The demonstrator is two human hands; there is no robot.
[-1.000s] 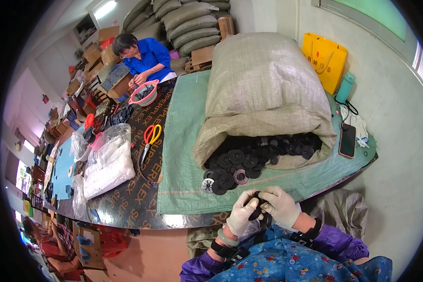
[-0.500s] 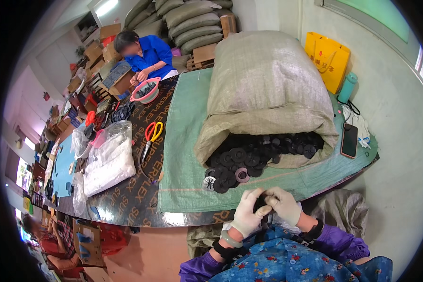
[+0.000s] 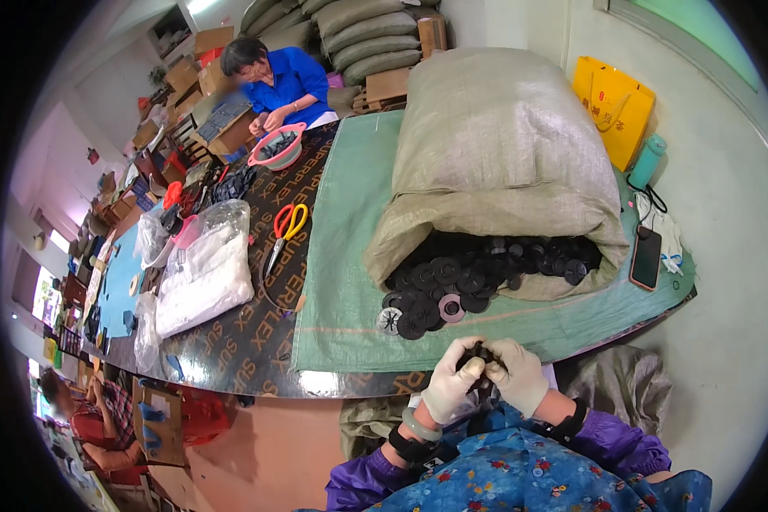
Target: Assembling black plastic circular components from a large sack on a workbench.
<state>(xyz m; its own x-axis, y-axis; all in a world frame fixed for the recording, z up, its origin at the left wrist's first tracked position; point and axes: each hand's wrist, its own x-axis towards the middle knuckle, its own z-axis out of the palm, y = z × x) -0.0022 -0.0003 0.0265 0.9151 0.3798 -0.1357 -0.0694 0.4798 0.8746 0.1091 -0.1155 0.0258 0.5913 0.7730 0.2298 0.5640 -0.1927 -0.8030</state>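
My left hand (image 3: 449, 384) and my right hand (image 3: 518, 380), both in white gloves, meet just past the near edge of the table. Their fingers are closed on a small black piece (image 3: 483, 357), mostly covered by the fingertips, so its full shape is hidden. Beyond them, a large woven sack (image 3: 503, 128) lies on its side with its mouth facing me. Black round discs (image 3: 446, 270) spill out of it onto a green woven sheet (image 3: 341, 282). Among these lie one pinkish disc (image 3: 451, 308) and one pale disc (image 3: 389, 321).
Scissors (image 3: 283, 235) with red and yellow handles and a clear bag of white material (image 3: 205, 282) lie on the left. A phone (image 3: 645, 258), turquoise bottle (image 3: 648, 162) and yellow bag (image 3: 613, 111) are at right. Across the table a person in blue (image 3: 294, 81) handles pieces over a pink basin (image 3: 279, 147).
The view has shifted slightly, so the table things sit a little farther right. My hands stay together, fingers re-angled, and more of the black piece shows between them.
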